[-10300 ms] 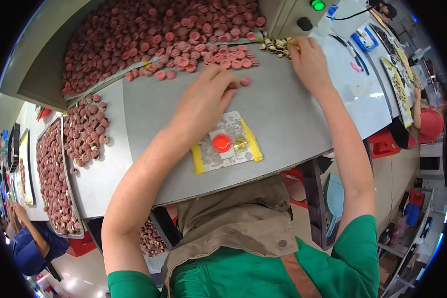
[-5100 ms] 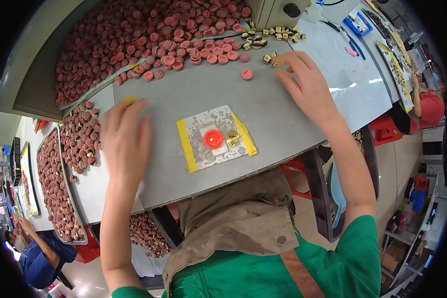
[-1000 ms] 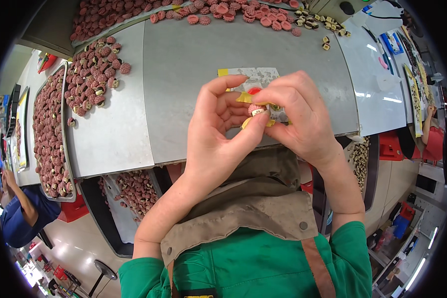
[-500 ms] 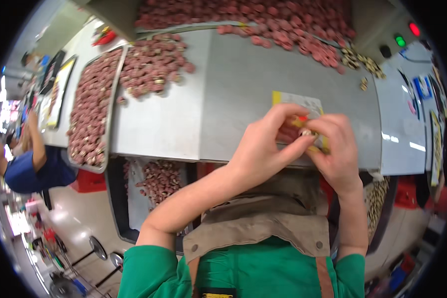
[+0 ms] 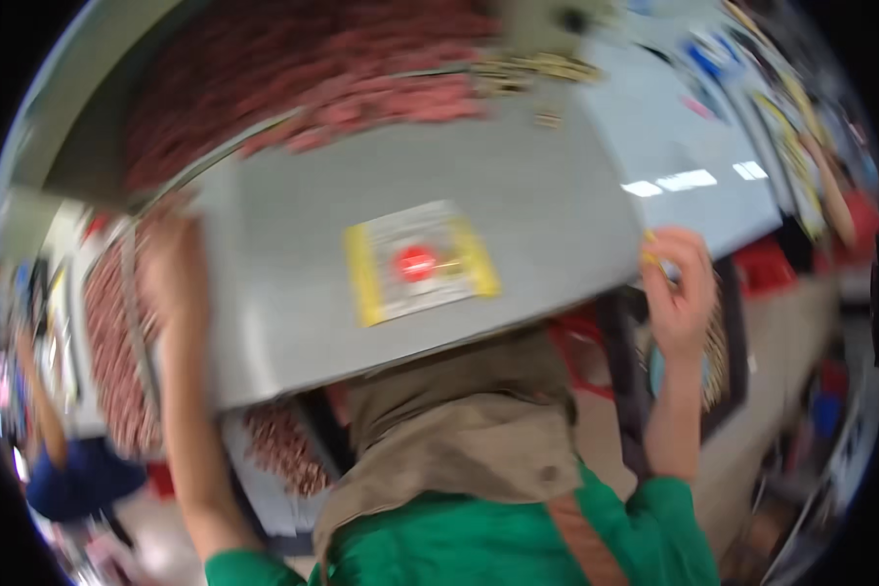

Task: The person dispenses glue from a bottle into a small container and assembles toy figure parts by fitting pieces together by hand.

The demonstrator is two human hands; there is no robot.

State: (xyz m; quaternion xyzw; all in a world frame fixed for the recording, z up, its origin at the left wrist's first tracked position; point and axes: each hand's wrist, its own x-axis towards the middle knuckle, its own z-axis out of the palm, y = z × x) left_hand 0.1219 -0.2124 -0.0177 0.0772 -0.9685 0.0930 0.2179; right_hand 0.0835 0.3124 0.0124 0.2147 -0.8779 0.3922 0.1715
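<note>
Fingers of the right hand curl loosely with a little room toward the thumb and yellow at the tips; blur leaves it impossible to tell whether anything small is held. This hand is by the near right edge of the desk. Blur smears the left hand too, so how wide it is spread, and whether it grips something, cannot be told. It is at the pile of pink pieces on the left, beside a metal tray filled with similar ones.

Between the hands lies a pale mat with yellow side strips, bearing a red disc and, just beside it, a small gold-toned spot. Behind, a large pink heap fills the back; dark-and-cream pieces lie at its right end, with a few nearer. Farther left is a co-worker in dark blue.
</note>
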